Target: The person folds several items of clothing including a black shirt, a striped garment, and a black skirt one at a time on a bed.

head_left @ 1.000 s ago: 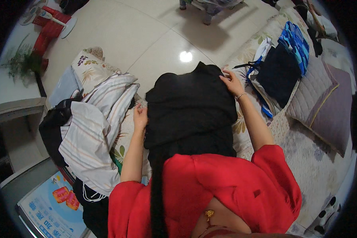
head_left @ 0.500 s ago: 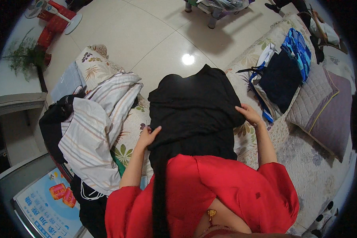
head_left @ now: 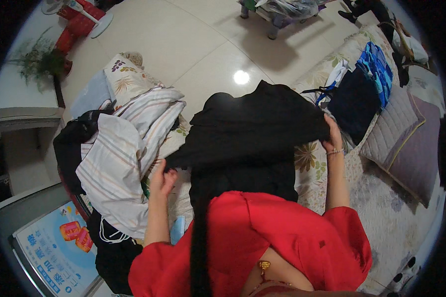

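I'm seeing a plant point(head_left: 48, 60) standing far left, a fan point(head_left: 102, 25) standing beyond it, clear plastic point(head_left: 293, 8) lying ahead, a purple cushion point(head_left: 420, 148) resting right.

From here I get moderate indoor light, a white glare spot on the glossy floor tiles point(head_left: 195, 59), and soft shadow beside the low stand point(head_left: 272, 32). The black garment point(head_left: 252, 131) loses fold detail; dark fisheye vignetting rounds the corners.

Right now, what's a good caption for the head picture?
Left fingers and right fingers hold black cloth wide, near striped fabric.
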